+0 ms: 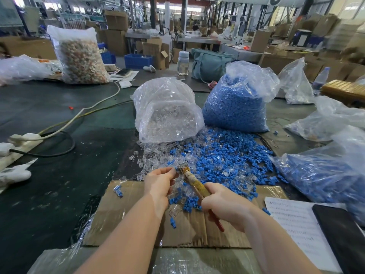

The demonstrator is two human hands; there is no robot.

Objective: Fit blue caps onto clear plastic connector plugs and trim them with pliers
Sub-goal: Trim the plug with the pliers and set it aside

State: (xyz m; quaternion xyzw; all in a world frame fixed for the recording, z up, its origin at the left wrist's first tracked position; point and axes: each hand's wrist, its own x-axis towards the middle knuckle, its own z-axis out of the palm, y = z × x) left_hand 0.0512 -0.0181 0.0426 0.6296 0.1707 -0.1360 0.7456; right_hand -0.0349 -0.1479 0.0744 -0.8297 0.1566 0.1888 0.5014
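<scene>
My right hand (223,204) grips the handles of a pair of pliers (194,181) with worn yellow and red grips. The jaws point up and left to my left hand (160,181), whose fingertips pinch a small capped plug (176,168) right at the jaws; the plug is mostly hidden. Loose blue caps (221,161) and clear plugs (156,157) lie heaped just beyond my hands. Behind the heap lies an open bag of clear plugs (167,113), and to its right stands a bag of blue caps (237,107).
A flattened cardboard sheet (122,210) lies under my forearms. A printed paper (296,222) and a dark phone (343,234) rest at the right, beside another bag of blue parts (324,178). A power strip (21,143) with cables lies at the left.
</scene>
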